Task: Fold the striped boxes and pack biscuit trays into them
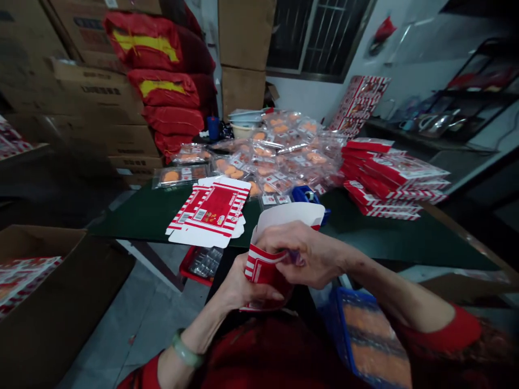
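Observation:
A red-and-white striped carton (265,265) stands open in front of my chest, its white flap raised. My left hand (239,286) wraps round the carton's lower side, fingers closed on it. My right hand (306,254) curls over the open end, fingers pinched on the carton's edge, with something small and purple showing under them. A stack of flat unfolded cartons (211,210) lies on the green table (365,232) just beyond my hands. Behind it spreads a heap of clear packets of orange snacks (275,156).
Filled red cartons (389,173) are piled at the table's right. A blue tape dispenser (308,195) sits mid-table. A brown box (52,302) stands on the floor at left, a blue crate (365,335) by my right arm, a red tray (200,265) under the table edge. Red sacks (162,86) and cardboard boxes line the back wall.

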Demonstrator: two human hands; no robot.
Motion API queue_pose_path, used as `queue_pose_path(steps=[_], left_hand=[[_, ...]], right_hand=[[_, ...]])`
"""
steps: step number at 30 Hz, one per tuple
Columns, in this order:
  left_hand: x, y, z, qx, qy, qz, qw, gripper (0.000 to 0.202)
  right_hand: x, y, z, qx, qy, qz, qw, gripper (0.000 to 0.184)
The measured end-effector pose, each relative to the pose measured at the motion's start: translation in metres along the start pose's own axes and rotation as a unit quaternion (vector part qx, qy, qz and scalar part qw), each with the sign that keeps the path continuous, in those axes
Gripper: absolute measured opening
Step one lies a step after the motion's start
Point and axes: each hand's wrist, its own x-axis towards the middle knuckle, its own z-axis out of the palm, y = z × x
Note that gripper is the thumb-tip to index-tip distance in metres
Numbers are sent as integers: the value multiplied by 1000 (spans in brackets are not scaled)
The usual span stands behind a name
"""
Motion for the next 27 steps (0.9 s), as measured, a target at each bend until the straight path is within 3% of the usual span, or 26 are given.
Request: queue_pose_path(steps=[4,6,8,10,11,13,16,21,27], left_hand=[[-3,-8,12,19,80,4,997,43],[-4,-9,11,49,148,29,987,41],[-4,-10,5,66,213,48,974,38],[-3,-12,-2,32,257,51,965,38],[-3,-13,-4,1,268,47,962,40],[-4,-17,-6,-55,276,36,959,45],[-5,-23,-4,-70,280,22,957,46],[-1,-39,-4,-33,289,10,957,39],[-9,-61,-10,-23,254,3,967,50]], right_hand=[[-14,0,11,-55,48,9,997,9],[-23,-1,20,-109,130,25,985,14],[-35,-1,33,-158,285,70,943,17],[-48,2,53,-145,428,148,880,40],[-53,5,65,-107,464,194,858,54],[-61,11,91,23,451,261,853,70],[-60,14,124,225,389,286,846,66],[-53,12,153,337,445,340,757,30],[-65,20,171,466,439,360,679,36]])
